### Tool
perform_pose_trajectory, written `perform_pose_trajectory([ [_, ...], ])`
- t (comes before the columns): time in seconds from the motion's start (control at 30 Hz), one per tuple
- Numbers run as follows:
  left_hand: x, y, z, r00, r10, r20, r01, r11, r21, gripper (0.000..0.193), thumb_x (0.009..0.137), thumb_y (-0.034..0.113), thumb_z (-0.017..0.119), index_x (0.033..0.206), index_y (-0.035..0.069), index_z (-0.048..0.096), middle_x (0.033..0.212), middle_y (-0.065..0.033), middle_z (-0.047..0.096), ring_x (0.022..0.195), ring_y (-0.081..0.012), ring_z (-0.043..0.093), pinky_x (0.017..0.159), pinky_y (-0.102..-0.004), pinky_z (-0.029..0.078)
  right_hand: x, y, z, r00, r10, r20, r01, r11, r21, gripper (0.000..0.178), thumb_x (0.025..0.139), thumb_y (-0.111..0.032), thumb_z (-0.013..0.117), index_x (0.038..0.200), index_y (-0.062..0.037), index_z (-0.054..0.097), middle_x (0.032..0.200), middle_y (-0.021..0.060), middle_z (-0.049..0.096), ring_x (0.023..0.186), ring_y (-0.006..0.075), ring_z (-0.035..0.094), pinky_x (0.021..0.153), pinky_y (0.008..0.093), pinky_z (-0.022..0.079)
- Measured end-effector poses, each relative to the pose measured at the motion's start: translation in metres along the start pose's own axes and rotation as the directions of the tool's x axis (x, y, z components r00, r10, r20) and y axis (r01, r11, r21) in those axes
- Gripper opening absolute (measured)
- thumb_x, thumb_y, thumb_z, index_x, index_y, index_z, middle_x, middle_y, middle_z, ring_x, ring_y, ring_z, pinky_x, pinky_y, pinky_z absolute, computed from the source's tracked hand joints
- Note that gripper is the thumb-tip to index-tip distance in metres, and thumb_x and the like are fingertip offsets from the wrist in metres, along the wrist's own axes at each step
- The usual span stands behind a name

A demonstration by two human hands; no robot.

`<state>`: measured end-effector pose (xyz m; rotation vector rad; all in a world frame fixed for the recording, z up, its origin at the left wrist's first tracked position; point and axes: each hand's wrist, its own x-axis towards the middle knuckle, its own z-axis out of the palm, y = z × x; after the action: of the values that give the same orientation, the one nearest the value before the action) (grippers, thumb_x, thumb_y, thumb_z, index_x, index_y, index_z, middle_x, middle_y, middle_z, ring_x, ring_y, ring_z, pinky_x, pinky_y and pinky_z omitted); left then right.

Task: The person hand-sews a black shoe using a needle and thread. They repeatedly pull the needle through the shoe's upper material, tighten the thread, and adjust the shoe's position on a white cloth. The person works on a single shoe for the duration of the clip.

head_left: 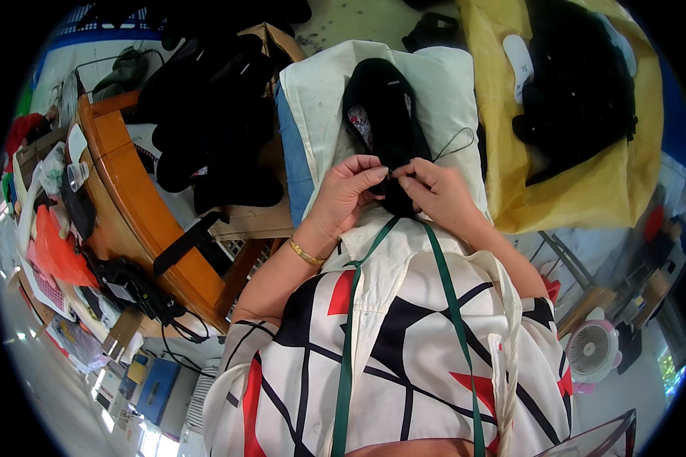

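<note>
A black cloth shoe with a floral-patterned lining lies on the cream cloth over my lap, one end pointing away from me. My left hand is closed in a pinch at the shoe's near end, thumb and forefinger pressed on its dark fabric. Right beside it, my right hand also pinches, its fingertips almost meeting the left ones. Whatever sits between those right fingertips is too small to name. A thin dark thread loops out past the right hand across the cloth.
Many black shoes are heaped at the left, near a curved orange wooden chair part. On the right, a yellow cloth holds more black shoes and a white insole. A small fan stands at lower right.
</note>
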<state>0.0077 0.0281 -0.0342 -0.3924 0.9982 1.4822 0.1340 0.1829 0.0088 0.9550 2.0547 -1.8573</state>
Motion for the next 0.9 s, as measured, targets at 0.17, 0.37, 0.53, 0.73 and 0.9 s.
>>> perform_pose_trajectory([
  [0.17, -0.006, 0.008, 0.011, 0.998, 0.062, -0.021, -0.055, 0.973, 0.225, 0.02, 0.086, 0.008, 0.074, 0.104, 0.003, 0.066, 0.093, -0.0028, 0.068, 0.081, -0.009, 0.063, 0.063, -0.0231, 0.051, 0.003, 0.023, 0.013, 0.985, 0.156, 0.077, -0.171, 0.951, 0.259, 0.012, 0.098, -0.016, 0.06, 0.102, -0.0056, 0.063, 0.068, -0.0012, 0.059, 0.059, 0.0048, 0.054, 0.053, 0.022, 0.043],
  [0.37, -0.006, 0.011, 0.014, 0.996, 0.09, 0.009, -0.088, 0.941, 0.326, 0.019, 0.084, 0.006, 0.075, 0.101, 0.001, 0.068, 0.089, -0.0024, 0.068, 0.076, -0.0074, 0.061, 0.062, -0.0213, 0.05, 0.002, 0.033, 0.015, 0.982, 0.171, 0.085, -0.191, 0.895, 0.404, 0.008, 0.1, -0.014, 0.058, 0.104, -0.0091, 0.062, 0.067, -0.0047, 0.056, 0.056, 0.0028, 0.049, 0.051, 0.0186, 0.037],
  [0.53, -0.004, 0.008, 0.009, 0.997, 0.073, 0.009, -0.071, 0.923, 0.378, 0.018, 0.083, 0.005, 0.076, 0.1, 0.0, 0.069, 0.085, -0.0017, 0.067, 0.073, -0.0062, 0.06, 0.062, -0.0196, 0.05, 0.003, 0.031, 0.017, 0.984, 0.164, 0.073, -0.18, 0.909, 0.375, 0.008, 0.1, -0.015, 0.058, 0.103, -0.0091, 0.062, 0.068, -0.0041, 0.057, 0.056, 0.003, 0.049, 0.05, 0.0191, 0.038],
  [0.73, -0.006, 0.008, 0.012, 0.991, 0.134, 0.028, -0.133, 0.888, 0.44, 0.019, 0.083, 0.005, 0.076, 0.1, 0.0, 0.069, 0.084, -0.001, 0.067, 0.072, -0.005, 0.058, 0.063, -0.0184, 0.049, 0.005, 0.028, 0.013, 0.99, 0.087, 0.111, -0.126, 0.896, 0.427, 0.004, 0.098, -0.01, 0.058, 0.099, -0.0063, 0.06, 0.07, -0.0037, 0.057, 0.059, 0.0036, 0.051, 0.056, 0.0188, 0.042],
  [0.9, -0.007, 0.005, 0.011, 0.986, 0.156, 0.055, -0.164, 0.889, 0.428, 0.017, 0.084, 0.004, 0.075, 0.1, 0.0, 0.069, 0.085, -0.0007, 0.067, 0.073, -0.005, 0.059, 0.064, -0.0183, 0.049, 0.005, 0.039, 0.008, 0.988, 0.024, 0.153, -0.09, 0.894, 0.44, 0.015, 0.098, -0.006, 0.057, 0.112, -0.0052, 0.062, 0.078, -0.0088, 0.055, 0.067, 0.0009, 0.046, 0.06, 0.0166, 0.038],
])
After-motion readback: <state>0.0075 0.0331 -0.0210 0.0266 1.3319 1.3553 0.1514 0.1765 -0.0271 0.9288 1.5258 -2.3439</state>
